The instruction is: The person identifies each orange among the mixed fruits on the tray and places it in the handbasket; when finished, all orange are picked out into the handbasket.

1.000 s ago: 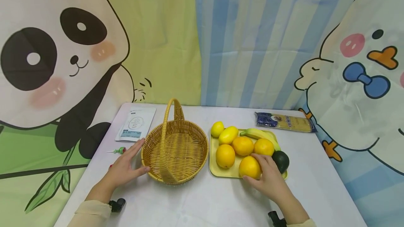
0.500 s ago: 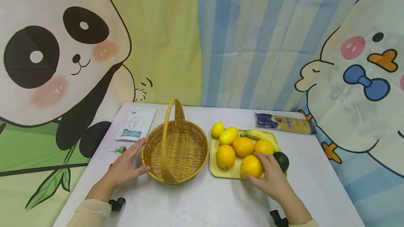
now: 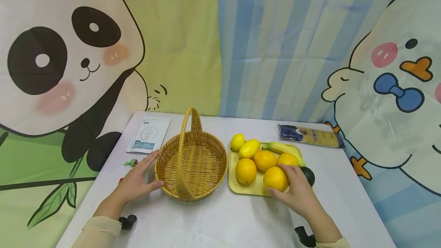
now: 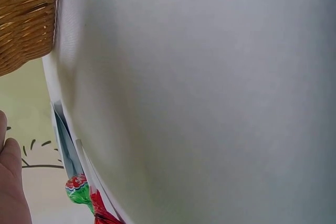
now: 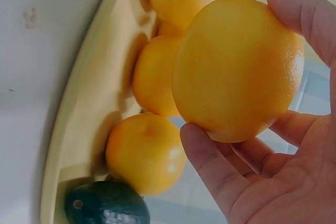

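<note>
My right hand [image 3: 297,188] holds an orange [image 5: 236,69] between thumb and fingers, over the front right of the yellow tray [image 3: 241,190]. In the right wrist view this orange stands apart from the other fruit. Several oranges [image 3: 246,171], two lemons [image 3: 249,148], a banana [image 3: 280,147] and a dark green avocado [image 5: 107,205] lie on the tray; the right hand partly hides the avocado in the head view. My left hand [image 3: 137,183], fingers straight and thumb spread, is at the left rim of the wicker basket [image 3: 198,167], which has a tall handle and nothing in it.
A white pouch [image 3: 149,135] lies at the back left. A green-wrapped lollipop [image 3: 131,163] and a red-wrapped one [image 4: 101,208] are beside the left hand. At the back right lies a pack of pasta [image 3: 310,136]. A printed curtain [image 3: 262,49] hangs behind the white table [image 3: 213,225].
My right hand and the orange have shifted slightly right and upward in the head view, covering more of the avocado. The left hand stays at the basket.
</note>
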Available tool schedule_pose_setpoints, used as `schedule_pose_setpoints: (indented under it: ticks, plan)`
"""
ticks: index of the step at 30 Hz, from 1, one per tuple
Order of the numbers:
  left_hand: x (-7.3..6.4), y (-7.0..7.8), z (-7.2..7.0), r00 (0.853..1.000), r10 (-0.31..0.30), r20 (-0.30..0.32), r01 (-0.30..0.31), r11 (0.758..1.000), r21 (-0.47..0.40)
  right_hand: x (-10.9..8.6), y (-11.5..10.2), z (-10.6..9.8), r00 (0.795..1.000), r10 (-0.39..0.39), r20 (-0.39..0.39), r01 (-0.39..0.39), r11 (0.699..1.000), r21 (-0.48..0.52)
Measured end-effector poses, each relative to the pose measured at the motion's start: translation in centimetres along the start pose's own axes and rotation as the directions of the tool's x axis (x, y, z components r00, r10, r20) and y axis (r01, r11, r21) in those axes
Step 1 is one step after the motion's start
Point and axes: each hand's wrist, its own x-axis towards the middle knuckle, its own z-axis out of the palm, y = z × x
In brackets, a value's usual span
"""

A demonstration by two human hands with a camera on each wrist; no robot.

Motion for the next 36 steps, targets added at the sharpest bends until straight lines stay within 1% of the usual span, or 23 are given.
schedule_pose_setpoints:
  ticks: [11, 21, 29, 36]
  plan:
    - [-0.3, 0.2, -0.2, 1.000, 0.023, -0.015, -0.023, 1.000, 0.006, 0.3, -0.5, -0.8, 0.999, -0.031, -0.021, 0.031, 1.000, 0.001]
    - [-0.3, 0.3, -0.2, 1.000, 0.021, -0.016, -0.021, 1.000, -0.013, 0.7, -1.2, -1.9, 0.998, -0.060, -0.016, 0.060, 0.998, 0.017]
    - [-0.3, 0.0, -0.1, 1.000, 0.020, -0.018, -0.020, 1.000, -0.015, 0.9, -1.5, -2.1, 0.997, -0.071, -0.016, 0.071, 0.997, 0.011]
    - [-0.4, 0.2, -0.2, 1.000, 0.022, -0.013, -0.022, 0.999, -0.024, 1.2, -1.7, -2.3, 0.997, -0.081, -0.021, 0.081, 0.997, 0.013]
